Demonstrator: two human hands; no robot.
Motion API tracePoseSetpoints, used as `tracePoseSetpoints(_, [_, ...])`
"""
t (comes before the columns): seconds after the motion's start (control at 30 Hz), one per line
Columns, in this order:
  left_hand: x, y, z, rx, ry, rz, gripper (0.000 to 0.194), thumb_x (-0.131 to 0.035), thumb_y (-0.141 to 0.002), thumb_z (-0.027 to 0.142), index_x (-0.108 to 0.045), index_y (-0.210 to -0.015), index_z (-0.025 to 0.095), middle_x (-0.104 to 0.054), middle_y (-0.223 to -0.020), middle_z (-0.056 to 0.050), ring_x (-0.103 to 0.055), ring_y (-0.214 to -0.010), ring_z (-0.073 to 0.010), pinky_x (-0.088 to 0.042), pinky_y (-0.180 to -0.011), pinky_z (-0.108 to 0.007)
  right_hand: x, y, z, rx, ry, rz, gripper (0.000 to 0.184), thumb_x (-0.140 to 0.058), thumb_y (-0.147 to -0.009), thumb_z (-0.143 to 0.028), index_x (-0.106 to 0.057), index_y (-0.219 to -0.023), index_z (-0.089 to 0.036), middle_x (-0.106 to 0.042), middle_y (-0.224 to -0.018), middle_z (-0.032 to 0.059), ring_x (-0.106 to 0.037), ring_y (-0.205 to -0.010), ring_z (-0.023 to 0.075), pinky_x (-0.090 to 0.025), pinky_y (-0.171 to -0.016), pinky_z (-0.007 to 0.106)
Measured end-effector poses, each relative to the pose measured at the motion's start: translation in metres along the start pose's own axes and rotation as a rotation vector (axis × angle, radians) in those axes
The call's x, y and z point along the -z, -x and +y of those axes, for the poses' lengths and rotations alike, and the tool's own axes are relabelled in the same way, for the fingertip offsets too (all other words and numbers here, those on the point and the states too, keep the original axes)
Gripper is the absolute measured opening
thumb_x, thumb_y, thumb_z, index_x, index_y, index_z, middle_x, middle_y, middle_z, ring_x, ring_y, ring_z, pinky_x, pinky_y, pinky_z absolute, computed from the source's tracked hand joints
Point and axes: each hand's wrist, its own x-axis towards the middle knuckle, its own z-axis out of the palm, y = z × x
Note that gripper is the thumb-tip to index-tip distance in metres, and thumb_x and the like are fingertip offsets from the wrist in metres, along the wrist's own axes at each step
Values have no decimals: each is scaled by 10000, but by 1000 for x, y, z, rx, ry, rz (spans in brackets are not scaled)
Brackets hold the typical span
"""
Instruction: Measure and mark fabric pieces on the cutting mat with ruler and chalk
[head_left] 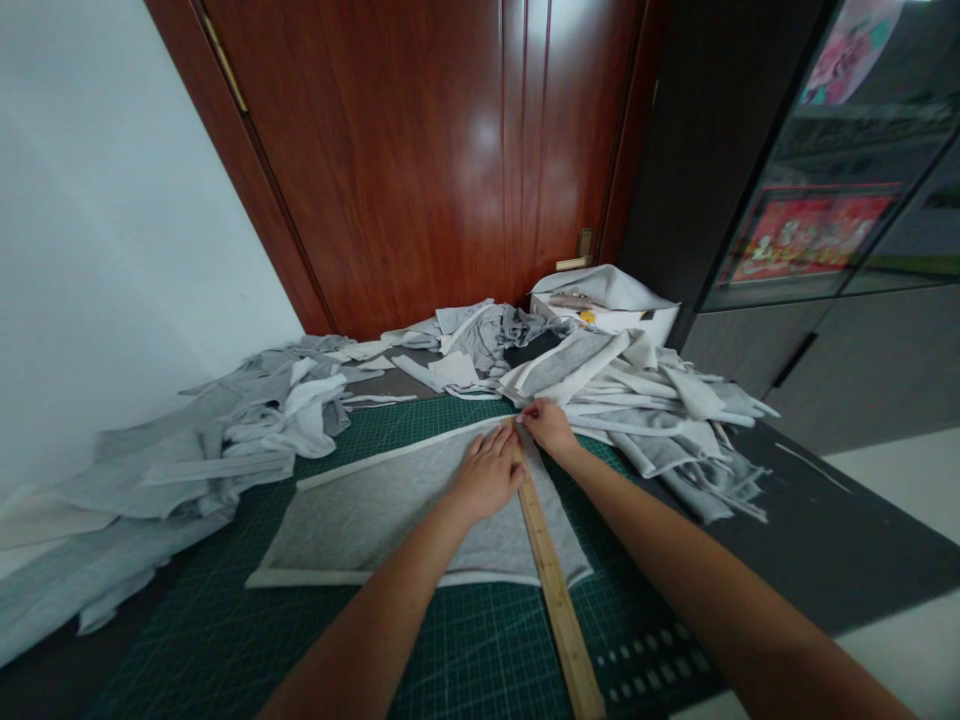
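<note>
A grey piece of fabric with pale edges lies flat on the green cutting mat. Across its right part runs a long wooden ruler, from the fabric's far edge toward me. My left hand rests flat on the fabric and the ruler's far part, fingers stretched out. At the ruler's far end, my right hand has its fingers pinched together by the fabric's far edge. Something small and pale shows at those fingertips, too small to name.
Heaped grey and white fabric pieces lie at the back right, more scraps along the left wall. A white box stands behind, before a brown wooden door. A dark cabinet is at the right.
</note>
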Motion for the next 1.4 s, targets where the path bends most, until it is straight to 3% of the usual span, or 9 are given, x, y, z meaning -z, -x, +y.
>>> tracePoseSetpoints(0.33, [3, 1, 2, 2, -1, 1, 517, -350, -953, 355, -367, -1400, 95, -369, -1488, -139, -285, -1397, -219, -207, -1145, -422, 0, 7, -7, 64, 152, -14, 172, -554, -842, -163, -693, -932, -118, -715, -935, 106, -645, -883, 191, -420, -765, 239])
tracePoseSetpoints(0.9, [-1, -1, 1, 12, -8, 19, 505, -339, -958, 370, -385, -1394, 121, -385, -1482, -124, -296, -1392, -225, -219, -1145, -426, 27, 73, 4, 189, 160, -184, 110, -569, -822, -163, -674, -854, -152, -702, -840, 63, -623, -777, 168, -395, -686, 230])
tracePoseSetpoints(1.4, [2, -1, 1, 7, -1, -2, 511, -340, -957, 360, -377, -1396, 102, -386, -1480, -131, -297, -1391, -221, -220, -1143, -426, 23, 70, 1, 200, 171, -123, 136, -526, -843, -124, -657, -881, -130, -691, -853, 77, -623, -801, 175, -388, -704, 231])
